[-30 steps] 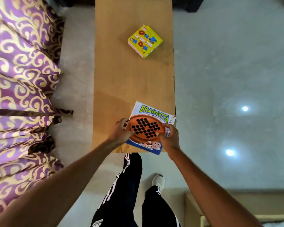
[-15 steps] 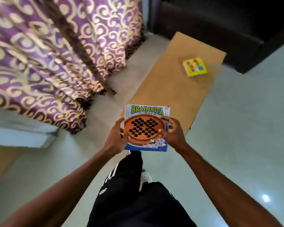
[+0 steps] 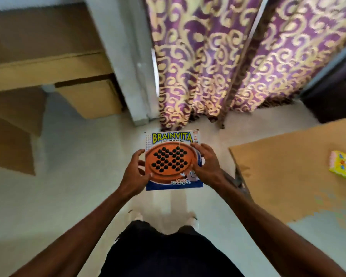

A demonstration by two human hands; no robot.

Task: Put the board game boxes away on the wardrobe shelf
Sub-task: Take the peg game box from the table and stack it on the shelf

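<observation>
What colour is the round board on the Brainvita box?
Orange, dotted with black pegs, on the Brainvita box, seen clearly in the head view.

A single wide-angle view from the person's head, looking steeply down and forward. Both bare forearms reach in from the bottom edge, close to the lens. Pale floor fills the middle; purple-and-gold patterned curtains hang ahead.
</observation>
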